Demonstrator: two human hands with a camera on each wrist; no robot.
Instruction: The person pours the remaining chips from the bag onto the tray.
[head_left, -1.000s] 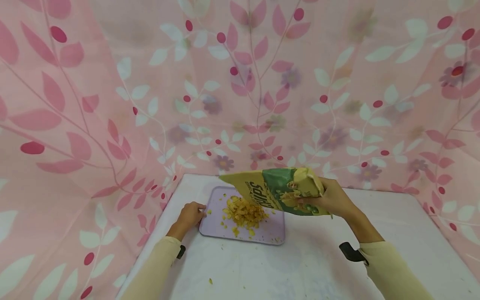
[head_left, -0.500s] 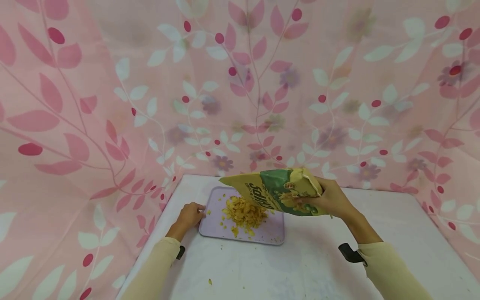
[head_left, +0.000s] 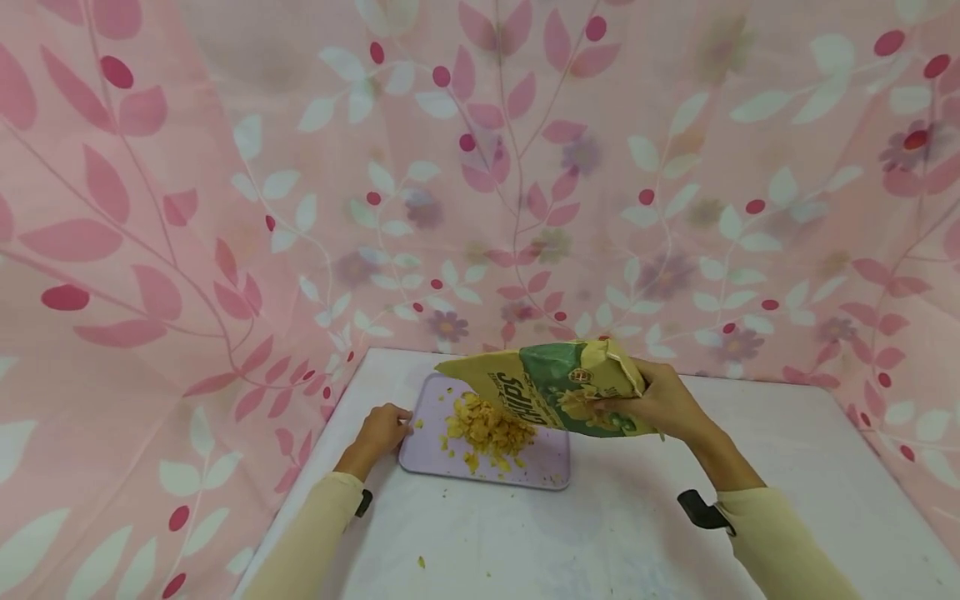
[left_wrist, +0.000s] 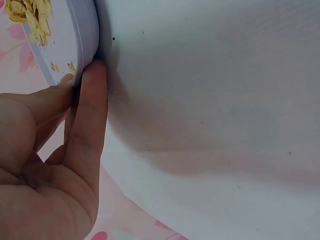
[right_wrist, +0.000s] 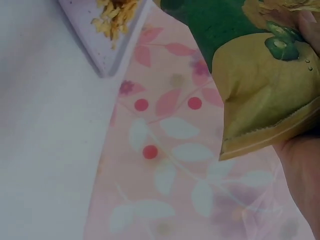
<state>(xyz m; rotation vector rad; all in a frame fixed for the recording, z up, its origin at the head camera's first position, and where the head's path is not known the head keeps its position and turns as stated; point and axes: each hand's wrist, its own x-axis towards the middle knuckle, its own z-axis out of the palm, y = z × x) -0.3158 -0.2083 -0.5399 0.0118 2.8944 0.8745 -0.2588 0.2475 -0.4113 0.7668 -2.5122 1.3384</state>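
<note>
My right hand (head_left: 660, 404) grips a yellow and green chips bag (head_left: 543, 385) by its closed end. The bag is tilted over the lavender tray (head_left: 431, 458), its far end lower and toward the left. A heap of yellow chips (head_left: 487, 427) lies on the tray, with several loose pieces around it; the bag hides part of the heap and the tray's back right. At the tray's left side my left hand (head_left: 384, 429) pinches the rim. In the left wrist view the thumb sits at the rim and a finger (left_wrist: 89, 110) lies along the outer wall.
The tray stands on a white-covered table (head_left: 525, 542). Small crumbs and a chip fragment (head_left: 422, 562) lie on the cloth in front of it. Pink floral curtains (head_left: 480, 208) rise behind the table and along both sides.
The chips bag has dipped slightly in my right hand, its far end a little lower and further left. My left hand and the tray have stayed in place.
</note>
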